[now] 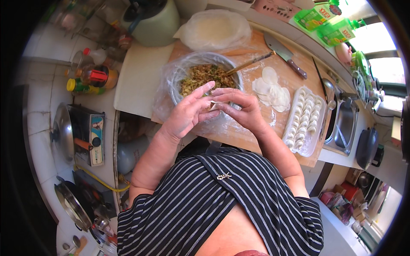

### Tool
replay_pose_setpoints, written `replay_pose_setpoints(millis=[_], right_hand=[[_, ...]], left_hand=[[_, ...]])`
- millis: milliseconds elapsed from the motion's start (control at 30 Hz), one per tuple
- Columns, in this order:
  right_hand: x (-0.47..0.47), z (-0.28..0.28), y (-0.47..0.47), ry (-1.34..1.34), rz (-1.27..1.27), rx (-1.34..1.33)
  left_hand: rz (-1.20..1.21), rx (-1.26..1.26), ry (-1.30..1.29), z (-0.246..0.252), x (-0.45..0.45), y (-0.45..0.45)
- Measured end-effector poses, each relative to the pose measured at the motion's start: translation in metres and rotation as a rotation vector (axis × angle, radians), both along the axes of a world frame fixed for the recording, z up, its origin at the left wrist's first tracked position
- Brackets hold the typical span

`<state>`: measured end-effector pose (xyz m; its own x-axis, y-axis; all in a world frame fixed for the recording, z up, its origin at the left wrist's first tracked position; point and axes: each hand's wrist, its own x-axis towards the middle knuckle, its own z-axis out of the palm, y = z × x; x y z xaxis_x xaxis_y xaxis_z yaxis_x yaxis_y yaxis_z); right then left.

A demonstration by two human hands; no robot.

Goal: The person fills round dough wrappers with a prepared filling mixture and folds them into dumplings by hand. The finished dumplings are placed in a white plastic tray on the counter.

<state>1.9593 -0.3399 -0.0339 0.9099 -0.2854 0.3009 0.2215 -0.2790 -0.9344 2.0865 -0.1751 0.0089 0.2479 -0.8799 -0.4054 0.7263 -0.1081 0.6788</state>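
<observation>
Between the fingertips of my left hand [189, 112] and my right hand [241, 107] is a dumpling wrapper [216, 104], mostly hidden by the fingers. Both hands meet over the near edge of a metal bowl [241, 84]. Chopped filling [205, 76] fills that bowl, and a pair of chopsticks [251, 62] leans out over its right rim. Clear plastic film [165, 86] wraps the bowl's outside. To the right, round dumpling wrappers [272, 92] lie in a loose overlapping pile. A white plastic tray [312, 145] farther right holds rows of folded dumplings [302, 118].
A floured wooden board [237, 136] carries these things. A cleaver [285, 54] lies at its back right, beside a plastic-covered pale mound [217, 28]. The sink [347, 128] is at right; bottles [96, 76] and a boxed stove [88, 134] stand left.
</observation>
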Motion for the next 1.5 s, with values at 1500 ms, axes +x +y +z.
replay_pose_setpoints(millis=[1500], right_hand=[[0.009,0.035,0.002,-0.184,-0.186,-0.505]], left_hand=[[0.132,0.147,-0.692,-0.038,-0.021,0.000]])
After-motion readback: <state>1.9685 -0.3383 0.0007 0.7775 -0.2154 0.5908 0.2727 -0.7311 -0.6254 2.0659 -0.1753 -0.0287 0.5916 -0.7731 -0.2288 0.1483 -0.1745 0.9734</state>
